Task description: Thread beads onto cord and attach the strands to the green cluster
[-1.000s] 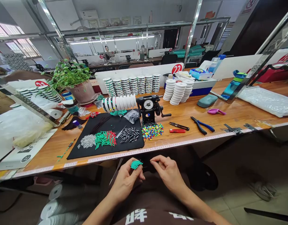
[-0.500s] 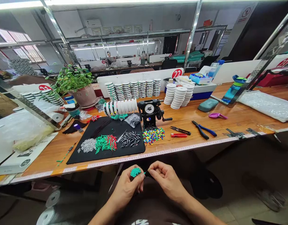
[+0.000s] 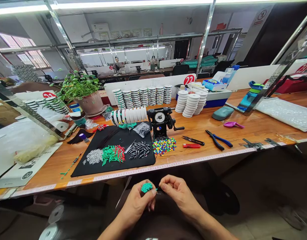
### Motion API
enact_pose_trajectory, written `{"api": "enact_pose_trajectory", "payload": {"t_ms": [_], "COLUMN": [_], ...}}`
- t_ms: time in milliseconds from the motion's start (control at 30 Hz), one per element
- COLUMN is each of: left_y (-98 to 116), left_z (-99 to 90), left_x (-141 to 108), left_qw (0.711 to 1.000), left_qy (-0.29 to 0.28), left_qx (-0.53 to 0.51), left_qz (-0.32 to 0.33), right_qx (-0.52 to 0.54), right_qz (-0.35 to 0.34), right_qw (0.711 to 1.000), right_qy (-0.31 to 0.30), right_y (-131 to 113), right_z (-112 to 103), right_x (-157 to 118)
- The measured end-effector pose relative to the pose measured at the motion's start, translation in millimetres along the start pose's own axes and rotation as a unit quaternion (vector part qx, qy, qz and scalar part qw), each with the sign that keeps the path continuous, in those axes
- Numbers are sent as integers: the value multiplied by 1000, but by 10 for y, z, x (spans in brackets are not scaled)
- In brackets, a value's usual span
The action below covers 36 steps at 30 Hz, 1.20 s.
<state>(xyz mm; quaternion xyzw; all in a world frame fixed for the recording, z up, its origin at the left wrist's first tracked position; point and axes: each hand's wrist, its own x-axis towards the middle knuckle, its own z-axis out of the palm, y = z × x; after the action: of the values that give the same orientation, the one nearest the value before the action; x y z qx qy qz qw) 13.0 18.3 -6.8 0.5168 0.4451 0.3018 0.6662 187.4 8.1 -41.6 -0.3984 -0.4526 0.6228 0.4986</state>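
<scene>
Held up above my lap, below the table's front edge, my left hand (image 3: pixel 137 203) grips a small teal-green beaded piece (image 3: pixel 146 187) between thumb and fingers. A thin pale strand (image 3: pixel 123 196) slants down and left from that hand. My right hand (image 3: pixel 179 195) is close beside the piece, its thumb and forefinger pinched together near a tiny green bead (image 3: pixel 156 189). Whether those fingertips hold a thread is too small to tell.
A black mat (image 3: pixel 143 165) on the wooden table carries heaps of silver, green, red and black beads. Nearby stand a hand-cranked winding counter (image 3: pixel 158 119), stacked white spools (image 3: pixel 190 105), blue-handled pliers (image 3: pixel 217 140) and a potted plant (image 3: pixel 80 90). A measuring tape (image 3: pixel 168 163) lines the table edge.
The beaded piece and my left hand have shifted slightly right and closer to my right hand. The whole view has tilted a little as my head moved.
</scene>
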Motion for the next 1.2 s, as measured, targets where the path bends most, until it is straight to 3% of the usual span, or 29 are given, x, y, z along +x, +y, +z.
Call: {"api": "enact_pose_trajectory", "payload": {"t_ms": [233,467,533,633,800,900,1067,1200], "left_y": [2,27,49,61,19,3,17,125], "left_z": [6,42,33,1,-49,-66,-51,-78], "left_x": [-8,-24,-33,-45,-66,-87,-92,-128], "left_qw": [1000,999,994,981,968,962,965,972], "left_qy": [-6,-5,26,66,87,84,73,63], "left_qx": [11,50,97,166,215,243,232,210], "left_qz": [4,10,41,68,91,94,101,89], "right_qx": [7,108,55,-111,-348,-383,-391,-356], "right_qz": [-12,5,-16,-69,-190,-228,-253,-188], "right_qw": [1000,992,997,991,918,895,884,914], "right_qy": [-5,-71,-54,-17,30,27,45,52], "right_y": [4,-44,-37,-12,18,15,7,54], "right_z": [66,120,107,84,80,90,108,9], "right_x": [-33,-69,-80,-107,-141,-146,-144,-76]}}
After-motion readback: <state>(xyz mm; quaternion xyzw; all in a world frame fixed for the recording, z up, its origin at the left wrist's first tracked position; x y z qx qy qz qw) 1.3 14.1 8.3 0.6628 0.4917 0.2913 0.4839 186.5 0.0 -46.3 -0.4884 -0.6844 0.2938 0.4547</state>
